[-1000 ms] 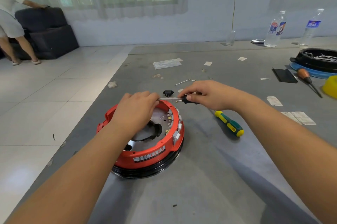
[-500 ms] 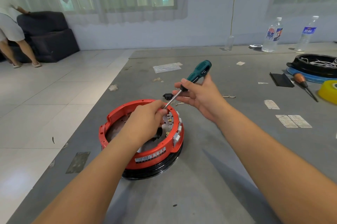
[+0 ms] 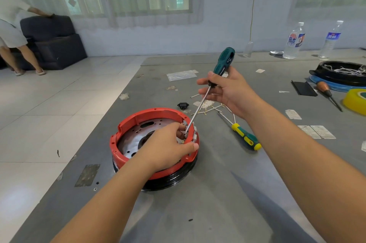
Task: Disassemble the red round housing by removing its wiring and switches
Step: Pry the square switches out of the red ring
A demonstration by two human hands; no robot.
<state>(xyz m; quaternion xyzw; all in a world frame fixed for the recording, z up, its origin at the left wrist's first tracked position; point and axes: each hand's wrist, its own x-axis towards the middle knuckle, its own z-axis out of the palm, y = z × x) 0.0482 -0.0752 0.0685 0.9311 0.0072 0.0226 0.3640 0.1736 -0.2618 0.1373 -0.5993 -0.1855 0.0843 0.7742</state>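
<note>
The red round housing [image 3: 136,122] sits on a black base on the grey table [image 3: 208,203], its metal plate showing inside. My left hand [image 3: 168,147] lies over its right rim, thumb outside the wall and fingers curled inside by the row of small switch terminals [image 3: 195,135]. My right hand [image 3: 225,90] grips a teal-handled screwdriver [image 3: 223,62], held tilted, with its shaft tip down at the terminals beside my left fingers. Loose removed wires [image 3: 212,109] and a small black socket part [image 3: 183,105] lie just behind the housing.
A green-and-yellow screwdriver [image 3: 245,137] lies right of the housing. At the far right are a black tray of white wires [image 3: 342,72], an orange-handled tool [image 3: 326,92], yellow tape [image 3: 354,100] and two water bottles [image 3: 294,41]. A person stands by a dark sofa [image 3: 51,44] at far left.
My right hand has raised the teal screwdriver from lying level to a steep tilt, its tip now at the housing's terminals. My left hand stays on the right rim.
</note>
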